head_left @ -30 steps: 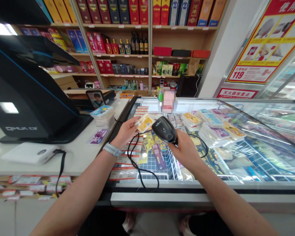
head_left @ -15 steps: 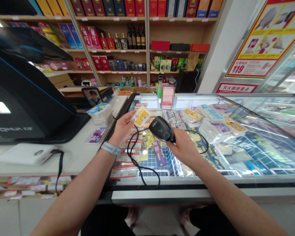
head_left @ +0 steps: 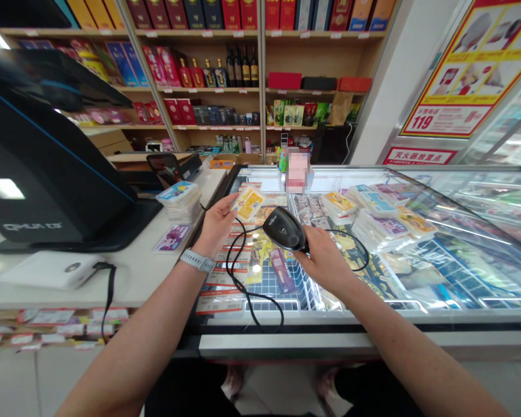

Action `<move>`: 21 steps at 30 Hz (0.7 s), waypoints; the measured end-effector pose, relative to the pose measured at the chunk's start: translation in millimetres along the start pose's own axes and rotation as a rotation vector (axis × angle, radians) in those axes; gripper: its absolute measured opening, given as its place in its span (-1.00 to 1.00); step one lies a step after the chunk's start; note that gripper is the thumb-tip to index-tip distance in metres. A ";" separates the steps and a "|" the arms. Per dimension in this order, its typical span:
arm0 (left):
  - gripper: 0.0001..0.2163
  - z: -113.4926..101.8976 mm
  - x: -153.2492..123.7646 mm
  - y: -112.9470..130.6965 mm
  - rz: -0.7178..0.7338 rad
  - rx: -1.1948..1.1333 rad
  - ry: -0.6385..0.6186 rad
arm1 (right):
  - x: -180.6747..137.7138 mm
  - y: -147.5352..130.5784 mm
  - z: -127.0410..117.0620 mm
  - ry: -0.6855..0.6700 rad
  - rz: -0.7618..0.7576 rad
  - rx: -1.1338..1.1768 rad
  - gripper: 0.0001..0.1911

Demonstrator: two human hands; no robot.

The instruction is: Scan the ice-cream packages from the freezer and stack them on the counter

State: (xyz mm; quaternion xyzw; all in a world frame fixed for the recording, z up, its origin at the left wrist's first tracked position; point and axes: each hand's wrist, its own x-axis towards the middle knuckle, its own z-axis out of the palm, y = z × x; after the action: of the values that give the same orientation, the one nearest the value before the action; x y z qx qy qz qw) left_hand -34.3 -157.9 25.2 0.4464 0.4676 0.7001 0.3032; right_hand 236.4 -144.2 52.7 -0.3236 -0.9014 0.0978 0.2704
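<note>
both my hands grip: left hand [head_left: 217, 227] pinches a yellow packet [head_left: 248, 204], right hand [head_left: 326, 262] wraps the scanner [head_left: 285, 227] at 4 o'clock of it; i reckon the looped cable [head_left: 248, 294] could snag.

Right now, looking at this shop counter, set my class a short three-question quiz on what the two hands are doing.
1. True or false: the right hand grips the black scanner.
2. The left hand holds: A) a yellow packet; B) a bottle; C) a phone.
3. Fill in: the grey watch sits on the ____ wrist.
Key: 1 true; 2 A; 3 left.
</note>
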 end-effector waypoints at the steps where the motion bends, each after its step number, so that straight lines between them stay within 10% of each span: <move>1: -0.44 0.0 0.1 -0.2 -0.002 -0.001 0.000 | -0.1 0.5 0.6 -0.001 -0.002 -0.001 -0.88; 21: -0.45 0.9 -0.4 -0.6 -0.001 0.043 -0.003 | 0.8 -1.0 -0.6 0.040 -0.037 -0.001 -0.91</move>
State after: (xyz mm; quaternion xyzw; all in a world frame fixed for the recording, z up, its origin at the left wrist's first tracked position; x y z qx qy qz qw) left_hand -33.2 -157.7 24.6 0.4536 0.4823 0.6891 0.2945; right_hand 235.6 -144.4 53.9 -0.3088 -0.9018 0.0856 0.2900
